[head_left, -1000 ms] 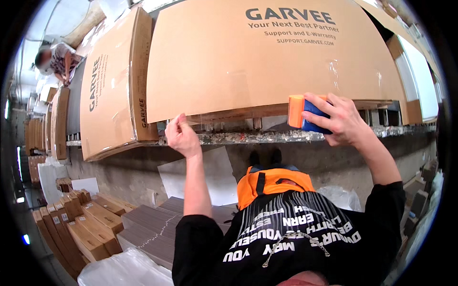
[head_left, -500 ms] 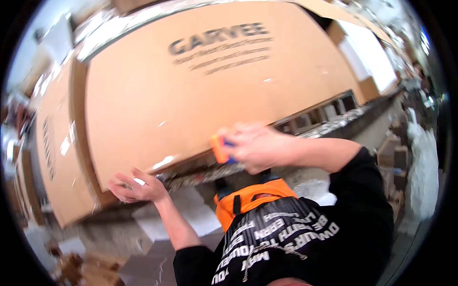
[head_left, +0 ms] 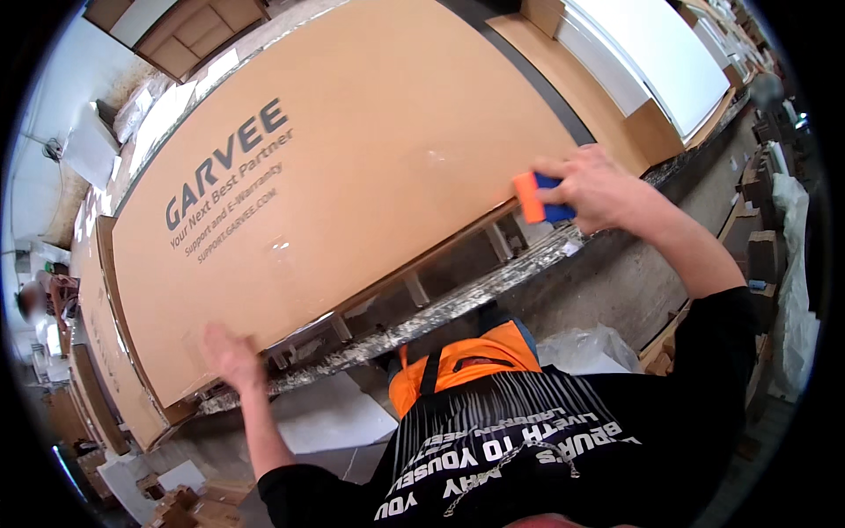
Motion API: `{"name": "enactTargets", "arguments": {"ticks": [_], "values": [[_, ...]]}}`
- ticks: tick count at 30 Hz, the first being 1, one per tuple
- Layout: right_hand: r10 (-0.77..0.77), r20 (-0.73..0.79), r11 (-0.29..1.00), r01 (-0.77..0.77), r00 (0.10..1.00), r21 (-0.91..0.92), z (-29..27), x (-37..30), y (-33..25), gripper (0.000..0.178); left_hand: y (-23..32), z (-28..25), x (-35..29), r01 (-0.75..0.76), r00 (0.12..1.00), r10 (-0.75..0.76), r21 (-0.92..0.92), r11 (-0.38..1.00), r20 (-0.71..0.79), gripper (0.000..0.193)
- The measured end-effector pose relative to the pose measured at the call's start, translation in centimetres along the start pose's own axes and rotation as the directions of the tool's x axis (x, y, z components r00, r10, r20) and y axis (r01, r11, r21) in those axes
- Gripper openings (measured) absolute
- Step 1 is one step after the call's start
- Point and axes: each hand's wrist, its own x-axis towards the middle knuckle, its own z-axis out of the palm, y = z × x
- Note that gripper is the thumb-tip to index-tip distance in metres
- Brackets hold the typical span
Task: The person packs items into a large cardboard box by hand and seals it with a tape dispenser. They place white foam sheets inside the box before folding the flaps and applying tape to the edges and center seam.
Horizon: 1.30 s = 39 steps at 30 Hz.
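A large flat cardboard box [head_left: 352, 167] with dark printed lettering lies on a metal roller bench [head_left: 458, 304] in front of me. My right hand [head_left: 598, 189] grips an orange and blue tool [head_left: 539, 197] held against the box's near edge at the right. My left hand [head_left: 231, 356] rests at the box's near left corner, its fingers blurred. My black sleeves come up from the lower edge.
More cardboard boxes [head_left: 97, 352] stand at the left, and white panels [head_left: 660, 53] lie beyond the box at the upper right. Cardboard stacks [head_left: 176, 506] and white sheets [head_left: 326, 418] lie on the floor. A person [head_left: 40, 304] is far left.
The view has tilted and swung. My right hand has slid the tool to the right along the box's near edge. My left hand has stayed at the near left corner.
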Motion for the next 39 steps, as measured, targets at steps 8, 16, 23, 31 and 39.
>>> {"name": "enactTargets", "arguments": {"ticks": [8, 16, 23, 31, 39], "values": [[-0.021, -0.115, 0.994, 0.008, 0.993, -0.111, 3.3, -0.4, 1.1, 0.024, 43.9, -11.0, 4.4, -0.682, 0.702, 0.709, -0.352, 0.642, -0.066, 0.099], [0.376, -0.126, -0.03, -0.124, 0.918, -0.992, 10.9, 7.4, -9.5, 0.036, 46.5, -6.3, 5.4, -0.795, 0.605, 0.752, -0.154, 0.586, -0.261, 0.07], [0.107, 0.856, 0.944, 0.219, 0.506, -0.248, 8.4, 0.5, -5.5, 0.045, 31.9, -7.5, 3.5, -0.706, 0.69, 0.69, -0.411, 0.577, -0.218, 0.101], [0.074, 0.196, 0.507, -0.206, 0.978, 0.837, 6.1, -2.9, -16.5, 0.067, -23.0, 2.4, -0.6, -0.13, 0.988, 0.142, -0.151, 0.98, 0.068, 0.128], [0.48, -0.258, 0.033, 0.277, 0.838, 0.96, -1.1, 11.3, -20.1, 0.072, -23.1, 2.0, -0.9, -0.174, 0.983, 0.159, -0.214, 0.961, -0.087, 0.131]]}}
